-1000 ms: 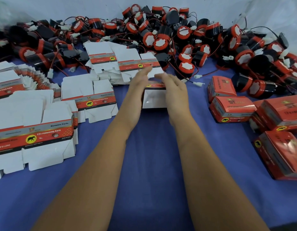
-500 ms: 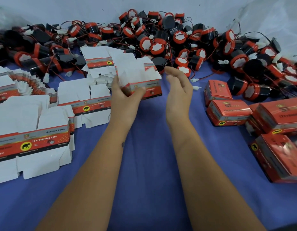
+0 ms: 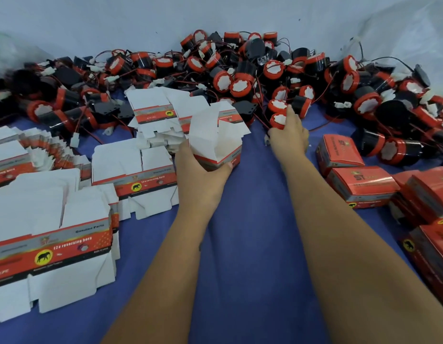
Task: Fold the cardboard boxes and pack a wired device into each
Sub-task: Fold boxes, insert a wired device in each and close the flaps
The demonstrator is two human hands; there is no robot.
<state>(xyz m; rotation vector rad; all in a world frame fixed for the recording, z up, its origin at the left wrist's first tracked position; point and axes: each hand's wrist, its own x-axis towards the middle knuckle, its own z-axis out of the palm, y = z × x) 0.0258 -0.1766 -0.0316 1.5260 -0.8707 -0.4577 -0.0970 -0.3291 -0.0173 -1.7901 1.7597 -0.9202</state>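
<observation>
Between the two forearms, blue bench cloth (image 3: 252, 244) lies bare. Left hand (image 3: 203, 170) has its grip curled under the erected carton (image 3: 216, 137), top flaps standing open, held just above the flat box blanks (image 3: 73, 234). Right hand (image 3: 288, 137) is out at the near edge of the horn pile (image 3: 240, 70), fingers closing on one red-capped reversing horn (image 3: 278, 120), its wire trailing beside the thumb. Packed red boxes (image 3: 362, 184) crowd the right edge; blanks crowd the left.
</observation>
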